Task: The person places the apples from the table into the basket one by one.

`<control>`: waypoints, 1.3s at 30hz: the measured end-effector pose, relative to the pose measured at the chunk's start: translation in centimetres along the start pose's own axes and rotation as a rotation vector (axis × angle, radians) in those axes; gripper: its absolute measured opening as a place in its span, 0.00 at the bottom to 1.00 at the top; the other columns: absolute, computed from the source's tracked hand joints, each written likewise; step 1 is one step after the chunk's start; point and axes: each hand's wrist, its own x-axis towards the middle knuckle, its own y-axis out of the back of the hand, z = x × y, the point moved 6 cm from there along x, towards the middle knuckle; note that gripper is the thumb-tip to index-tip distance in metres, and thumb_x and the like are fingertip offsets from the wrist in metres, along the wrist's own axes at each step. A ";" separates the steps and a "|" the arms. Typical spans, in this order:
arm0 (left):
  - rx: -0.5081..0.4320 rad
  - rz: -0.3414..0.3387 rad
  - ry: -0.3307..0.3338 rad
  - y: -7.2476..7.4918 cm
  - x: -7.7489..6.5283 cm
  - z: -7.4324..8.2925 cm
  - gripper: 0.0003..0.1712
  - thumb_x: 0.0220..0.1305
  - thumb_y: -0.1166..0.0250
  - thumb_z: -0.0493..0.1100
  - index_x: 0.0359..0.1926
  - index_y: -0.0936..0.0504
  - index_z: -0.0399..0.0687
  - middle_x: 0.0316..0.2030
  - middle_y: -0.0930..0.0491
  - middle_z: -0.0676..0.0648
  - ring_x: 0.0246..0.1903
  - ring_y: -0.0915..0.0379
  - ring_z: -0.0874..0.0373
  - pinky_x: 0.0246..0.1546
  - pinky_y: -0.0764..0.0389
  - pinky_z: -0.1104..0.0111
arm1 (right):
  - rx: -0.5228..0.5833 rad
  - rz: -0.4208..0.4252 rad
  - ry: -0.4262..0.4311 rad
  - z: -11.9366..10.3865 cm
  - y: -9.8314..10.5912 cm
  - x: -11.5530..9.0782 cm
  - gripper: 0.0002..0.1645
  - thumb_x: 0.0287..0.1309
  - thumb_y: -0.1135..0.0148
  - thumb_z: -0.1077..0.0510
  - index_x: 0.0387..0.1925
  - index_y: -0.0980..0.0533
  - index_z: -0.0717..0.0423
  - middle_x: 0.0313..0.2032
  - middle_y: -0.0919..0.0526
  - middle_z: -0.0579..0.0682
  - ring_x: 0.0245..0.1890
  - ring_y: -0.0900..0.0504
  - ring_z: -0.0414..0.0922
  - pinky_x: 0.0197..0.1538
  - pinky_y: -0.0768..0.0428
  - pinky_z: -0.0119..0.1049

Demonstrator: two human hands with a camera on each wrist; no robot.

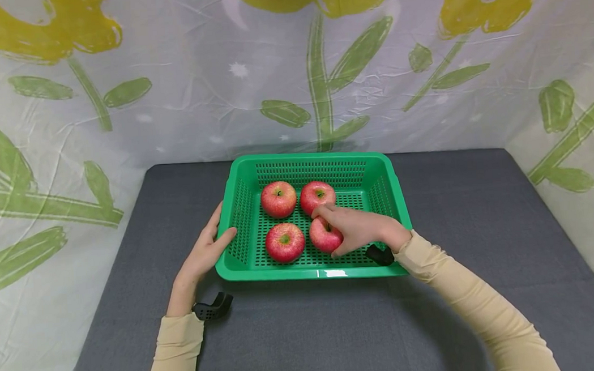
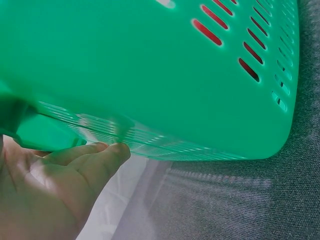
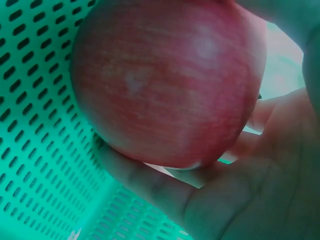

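Note:
A green plastic basket (image 1: pixel 277 273) with slotted walls stands on the dark table. Inside it, my right hand (image 1: pixel 359 227) grips a red apple (image 1: pixel 324 238) at the front right, thumb on the near side and fingers over the far side. The right wrist view shows this apple (image 3: pixel 170 85) large, fingers curled round it. Three other red apples share the basket: one at back left (image 1: pixel 278 199), one at back right (image 1: pixel 318 193), one at front left (image 1: pixel 285 243). My left hand (image 1: pixel 204 252) holds the basket's left rim, thumb over the edge, fingers (image 2: pixel 102 162) along the outer wall.
The basket sits toward the far side of the grey cloth-covered table (image 1: pixel 306 332). Behind and beside the table hang pale curtains (image 1: pixel 193 72) printed with yellow flowers. A black strap (image 1: pixel 213 307) is on the left wrist, another (image 1: pixel 380 255) on the right.

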 end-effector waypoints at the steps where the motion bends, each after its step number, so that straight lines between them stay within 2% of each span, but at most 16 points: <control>1: 0.002 0.000 -0.001 0.0 0.0 0.0 0.35 0.66 0.56 0.31 0.68 0.64 0.44 0.64 0.54 0.36 0.53 0.42 0.37 0.43 0.27 0.66 | -0.007 -0.005 0.004 0.0 -0.1 0.0 0.42 0.34 0.28 0.54 0.51 0.41 0.54 0.43 0.34 0.41 0.41 0.34 0.36 0.41 0.30 0.30; 8: 0.001 0.002 -0.002 0.2 0.1 -0.4 0.36 0.66 0.56 0.31 0.68 0.64 0.44 0.64 0.54 0.37 0.53 0.42 0.37 0.43 0.27 0.67 | -0.040 -0.054 -0.004 0.0 -0.6 0.4 0.43 0.34 0.27 0.53 0.52 0.41 0.55 0.43 0.34 0.43 0.42 0.34 0.37 0.42 0.30 0.31; 17: 0.002 -0.002 -0.014 0.7 0.4 -2.3 0.35 0.67 0.55 0.36 0.68 0.62 0.55 0.64 0.52 0.41 0.52 0.38 0.43 0.41 0.27 0.68 | -0.060 -0.072 -0.012 0.2 -1.0 0.7 0.44 0.32 0.26 0.52 0.52 0.41 0.55 0.43 0.33 0.43 0.42 0.33 0.37 0.44 0.30 0.31; 24: 0.003 0.001 -0.018 0.8 0.4 -2.4 0.35 0.67 0.54 0.36 0.68 0.61 0.56 0.64 0.51 0.42 0.52 0.38 0.43 0.41 0.27 0.69 | -0.054 -0.099 -0.058 0.3 -1.3 0.8 0.47 0.33 0.26 0.53 0.55 0.42 0.58 0.45 0.35 0.44 0.44 0.34 0.38 0.44 0.30 0.31; 39: 0.010 0.006 -0.010 0.8 0.4 -2.6 0.35 0.67 0.54 0.37 0.68 0.61 0.56 0.65 0.54 0.44 0.55 0.42 0.46 0.44 0.29 0.70 | -0.093 -0.129 -0.090 0.3 -1.6 1.0 0.52 0.31 0.25 0.50 0.56 0.44 0.59 0.48 0.37 0.45 0.46 0.35 0.39 0.47 0.31 0.30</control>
